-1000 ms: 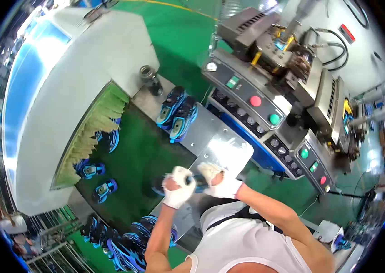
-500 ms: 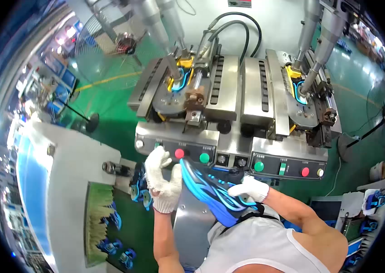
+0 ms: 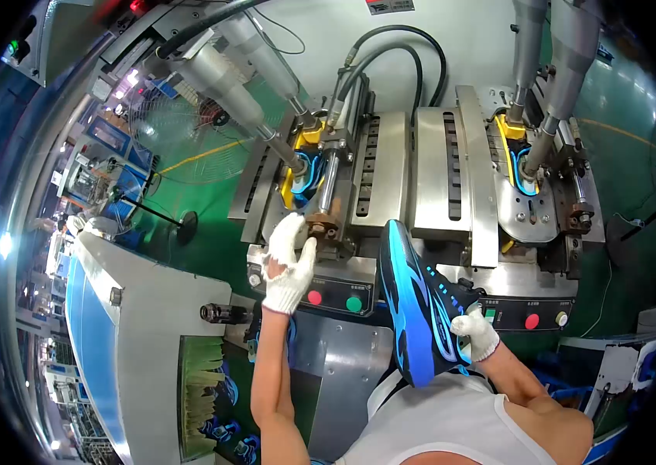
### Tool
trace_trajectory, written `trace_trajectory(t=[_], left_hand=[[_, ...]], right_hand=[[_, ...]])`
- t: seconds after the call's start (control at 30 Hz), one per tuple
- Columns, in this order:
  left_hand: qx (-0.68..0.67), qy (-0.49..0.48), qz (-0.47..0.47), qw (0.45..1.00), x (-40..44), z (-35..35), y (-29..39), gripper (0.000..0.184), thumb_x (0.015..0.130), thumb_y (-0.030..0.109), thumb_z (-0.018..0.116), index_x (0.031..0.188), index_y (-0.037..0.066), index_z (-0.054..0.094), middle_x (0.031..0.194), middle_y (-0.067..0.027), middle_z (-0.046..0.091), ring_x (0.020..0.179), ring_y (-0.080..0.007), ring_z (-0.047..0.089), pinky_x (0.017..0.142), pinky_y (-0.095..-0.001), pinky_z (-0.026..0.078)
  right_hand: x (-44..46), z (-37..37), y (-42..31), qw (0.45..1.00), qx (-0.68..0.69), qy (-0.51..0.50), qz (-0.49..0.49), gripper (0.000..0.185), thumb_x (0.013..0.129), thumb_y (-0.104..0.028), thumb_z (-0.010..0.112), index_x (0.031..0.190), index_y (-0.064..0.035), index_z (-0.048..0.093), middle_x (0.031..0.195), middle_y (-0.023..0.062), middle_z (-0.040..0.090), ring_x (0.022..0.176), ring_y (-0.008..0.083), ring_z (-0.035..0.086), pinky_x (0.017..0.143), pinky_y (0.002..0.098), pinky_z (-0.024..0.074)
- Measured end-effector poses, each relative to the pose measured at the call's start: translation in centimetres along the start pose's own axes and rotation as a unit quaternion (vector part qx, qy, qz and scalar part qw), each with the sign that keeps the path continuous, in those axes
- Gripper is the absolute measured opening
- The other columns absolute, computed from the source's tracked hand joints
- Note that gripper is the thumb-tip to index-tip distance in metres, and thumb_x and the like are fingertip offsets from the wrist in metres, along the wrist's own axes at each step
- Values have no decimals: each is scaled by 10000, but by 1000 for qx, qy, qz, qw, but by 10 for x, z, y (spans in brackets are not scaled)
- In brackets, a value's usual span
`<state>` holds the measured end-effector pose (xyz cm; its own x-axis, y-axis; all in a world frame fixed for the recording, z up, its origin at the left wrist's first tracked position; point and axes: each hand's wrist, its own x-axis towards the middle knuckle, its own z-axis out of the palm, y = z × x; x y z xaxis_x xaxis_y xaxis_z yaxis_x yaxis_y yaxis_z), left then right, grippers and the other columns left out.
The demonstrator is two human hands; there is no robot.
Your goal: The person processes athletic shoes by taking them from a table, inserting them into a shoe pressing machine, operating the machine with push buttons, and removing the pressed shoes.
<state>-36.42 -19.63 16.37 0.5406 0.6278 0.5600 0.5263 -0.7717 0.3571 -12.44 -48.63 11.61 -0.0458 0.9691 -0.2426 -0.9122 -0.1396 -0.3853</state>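
Both hands wear white knit gloves. My right hand (image 3: 476, 332) is closed on the heel end of a black and blue shoe (image 3: 415, 310), whose blue sole side faces left and whose toe points up toward the machine. My left hand (image 3: 289, 263) is raised in front of the left machine station (image 3: 305, 174), fingers apart and holding nothing, just above the control panel with a red button (image 3: 314, 297) and a green button (image 3: 353, 304). Blue-edged shoe parts sit under the clamps of the left station and the right station (image 3: 525, 174).
A white machine housing (image 3: 154, 310) with a green bristle curtain (image 3: 198, 395) stands at the left, several shoes beside it. A metal plate (image 3: 351, 364) lies near my body. Beyond are a black bottle (image 3: 223, 313) and a fan (image 3: 181, 116).
The view has turned toward the machine. The shoe has come up and swung more upright in my right hand. My left hand, closed near the plate a second ago, is now open by the left station.
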Motion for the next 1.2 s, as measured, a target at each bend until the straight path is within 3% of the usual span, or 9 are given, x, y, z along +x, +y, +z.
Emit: trace_trajectory(t=[0.5,0.63,0.73,0.77,0.8,0.87,0.93,1.13,1.2], left_hand=[[-21,-116,-75,990,61,108,-141,615,962,169,658,1510,-15,451,1453,-281,542,1355,-430,526,1145,-453,423],[40,-130,-220,966,87,154,-165,775,902,383,741,1476,-50,452,1414,-327,564,1261,-481,586,1078,-504,458],[166,-267,-298,901,129,180,-168,891,853,479,777,1487,-39,426,1295,-320,641,1173,-476,642,1056,-506,474],[157,-87,-201,963,126,197,-172,937,839,475,787,1507,-38,374,1245,-311,668,1164,-460,654,1028,-493,497],[82,-112,-241,960,130,209,-181,923,831,479,791,1479,-28,374,1207,-305,683,1118,-451,677,982,-492,521],[196,-112,-169,959,141,227,-197,840,829,481,788,1402,-18,430,1182,-289,693,1060,-443,699,940,-491,536],[193,-224,-200,934,159,219,-204,704,806,430,797,1264,8,469,1189,-252,685,1110,-418,682,958,-509,522],[105,-140,-271,946,165,100,-155,892,778,460,814,1446,17,424,1264,-293,670,1170,-447,660,1019,-504,504],[46,-74,-260,962,130,48,-132,758,763,411,830,1341,50,499,1191,-252,694,1104,-409,683,974,-465,523]], right_hand=[[19,5,10,996,-19,59,-65,764,823,40,707,1533,21,426,1337,173,663,1121,262,706,960,446,605],[17,4,7,987,-90,107,-78,822,803,-18,726,1546,64,385,1376,170,636,1168,246,671,1033,411,555],[16,11,-2,976,-149,124,-95,909,782,-89,748,1573,87,336,1438,172,597,1249,262,624,1112,411,489],[16,17,-2,976,-130,137,-106,879,785,-71,735,1563,85,356,1433,174,599,1247,262,623,1106,410,493],[16,22,-2,975,-113,148,-117,850,788,-53,723,1552,84,377,1428,177,600,1246,261,623,1101,409,497],[9,11,2,967,-127,199,-96,773,774,35,702,1499,75,439,1326,162,656,1106,240,681,990,397,569],[11,8,3,962,-121,236,-64,748,772,71,698,1480,67,456,1253,140,689,1032,210,703,913,375,603],[46,42,-8,950,-170,254,-62,689,757,14,712,1425,22,544,1166,88,715,929,168,698,849,343,603],[62,45,-3,942,-205,250,-88,665,758,18,711,1407,14,568,1138,89,725,915,170,699,833,344,611]])
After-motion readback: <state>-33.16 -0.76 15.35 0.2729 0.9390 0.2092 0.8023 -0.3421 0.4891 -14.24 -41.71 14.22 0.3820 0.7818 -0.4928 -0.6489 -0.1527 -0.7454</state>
